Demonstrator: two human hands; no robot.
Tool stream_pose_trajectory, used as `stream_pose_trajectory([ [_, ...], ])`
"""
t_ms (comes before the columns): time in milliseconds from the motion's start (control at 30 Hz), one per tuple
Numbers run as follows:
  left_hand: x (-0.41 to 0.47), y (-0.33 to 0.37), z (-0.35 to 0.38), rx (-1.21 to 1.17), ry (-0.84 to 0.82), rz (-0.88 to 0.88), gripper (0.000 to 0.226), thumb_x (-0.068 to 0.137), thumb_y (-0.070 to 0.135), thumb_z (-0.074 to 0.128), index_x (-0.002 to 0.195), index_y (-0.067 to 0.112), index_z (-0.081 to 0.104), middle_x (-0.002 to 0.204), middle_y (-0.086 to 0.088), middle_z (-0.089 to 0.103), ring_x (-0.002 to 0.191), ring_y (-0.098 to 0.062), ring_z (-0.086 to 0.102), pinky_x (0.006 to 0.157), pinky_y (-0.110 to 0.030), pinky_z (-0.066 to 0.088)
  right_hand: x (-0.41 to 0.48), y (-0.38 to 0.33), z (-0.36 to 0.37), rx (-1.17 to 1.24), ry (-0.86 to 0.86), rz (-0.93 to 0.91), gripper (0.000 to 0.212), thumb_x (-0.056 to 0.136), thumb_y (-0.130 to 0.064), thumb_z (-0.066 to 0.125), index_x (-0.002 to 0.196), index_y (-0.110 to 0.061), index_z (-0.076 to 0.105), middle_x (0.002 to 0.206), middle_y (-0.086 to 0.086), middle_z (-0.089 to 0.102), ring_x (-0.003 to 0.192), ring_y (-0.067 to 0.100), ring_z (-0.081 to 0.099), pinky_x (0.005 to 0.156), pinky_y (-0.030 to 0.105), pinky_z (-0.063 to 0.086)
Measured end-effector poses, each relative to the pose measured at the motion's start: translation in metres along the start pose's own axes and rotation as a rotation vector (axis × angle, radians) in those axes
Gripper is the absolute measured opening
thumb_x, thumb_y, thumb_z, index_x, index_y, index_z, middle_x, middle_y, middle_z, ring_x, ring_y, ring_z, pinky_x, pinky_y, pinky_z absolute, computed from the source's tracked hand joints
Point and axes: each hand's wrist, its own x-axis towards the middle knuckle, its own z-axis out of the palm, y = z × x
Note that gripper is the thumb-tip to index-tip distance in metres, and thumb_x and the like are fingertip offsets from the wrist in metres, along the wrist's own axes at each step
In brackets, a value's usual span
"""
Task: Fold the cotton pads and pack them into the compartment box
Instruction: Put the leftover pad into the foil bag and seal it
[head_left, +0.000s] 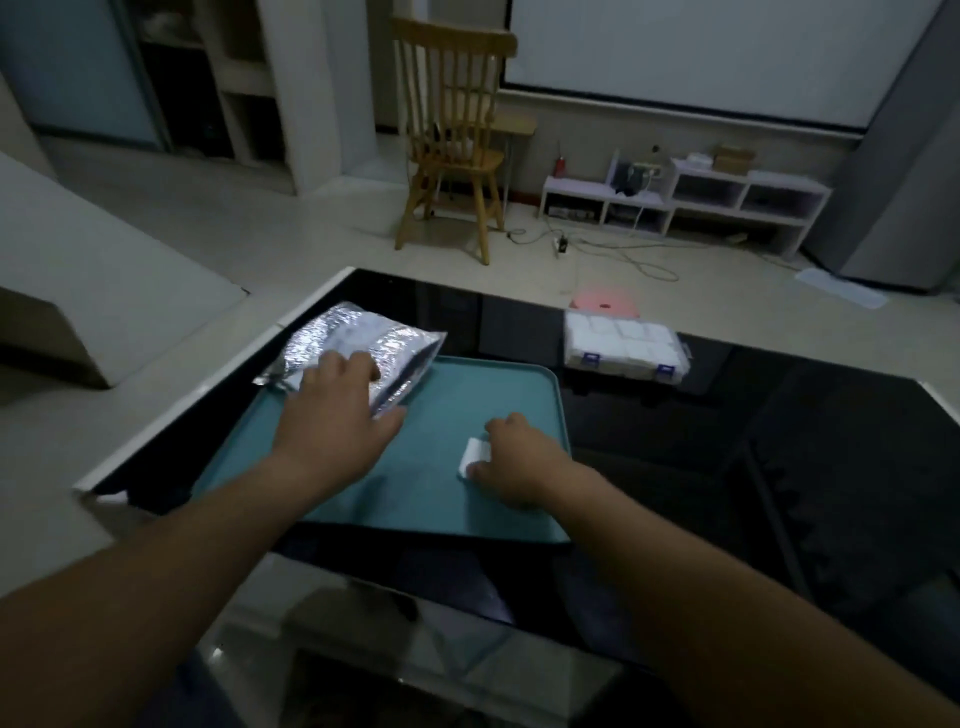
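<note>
A teal tray (447, 509) lies on the dark glass table. My right hand (514, 462) holds a small folded white cotton pad (472, 454) against the tray near its right side, fingers curled round it. My left hand (337, 410) rests on a silvery foil bag (343, 345) at the tray's far left corner, fingers on the bag and thumb at its open edge. The clear compartment box (626, 348), filled with white pads, stands on the table beyond the tray's right corner, its lid shut as far as I can tell.
The black glass table (727, 467) extends right of the tray. Its white edge (208, 395) runs along the left. Beyond stand a wooden chair (452, 140), a low white shelf (691, 202), floor cables and a pink item (605, 301) behind the box.
</note>
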Motion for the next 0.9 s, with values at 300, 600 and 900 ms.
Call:
stream_pose_trajectory([
  [300,-0.007,-0.036,0.028,0.081,-0.133,-0.291,0.08,0.084,0.071,0.061,0.138,0.02,0.031,0.139,-0.013,0.042,0.126,-0.037,0.049,0.096,-0.051,0.047,0.019,-0.025,0.001,0.161,-0.084,0.158,0.056,0.092,-0.029,0.074,0.132,-0.004,0.044,0.134,0.018,0.059,0.12,0.034,0.061,0.088,0.032,0.045],
  [600,0.023,-0.054,0.046,0.103,-0.139,-0.214,0.038,0.1,0.034,0.049,0.136,0.025,0.045,0.136,-0.01,0.047,0.123,-0.035,0.05,0.091,-0.046,0.047,0.061,-0.056,-0.008,0.874,0.108,0.145,0.023,0.093,-0.005,0.062,0.116,-0.003,0.062,0.1,0.017,0.061,0.072,0.021,0.057,0.052,0.027,0.044],
  [900,0.03,-0.053,0.022,-0.026,0.022,-0.119,0.016,0.102,0.025,0.044,0.116,0.022,0.048,0.121,-0.006,0.053,0.105,-0.034,0.058,0.066,-0.04,0.039,0.081,-0.102,-0.017,1.157,-0.106,0.167,0.013,0.1,-0.001,0.057,0.111,-0.003,0.063,0.072,0.005,0.054,0.049,0.008,0.044,0.044,0.019,0.032],
])
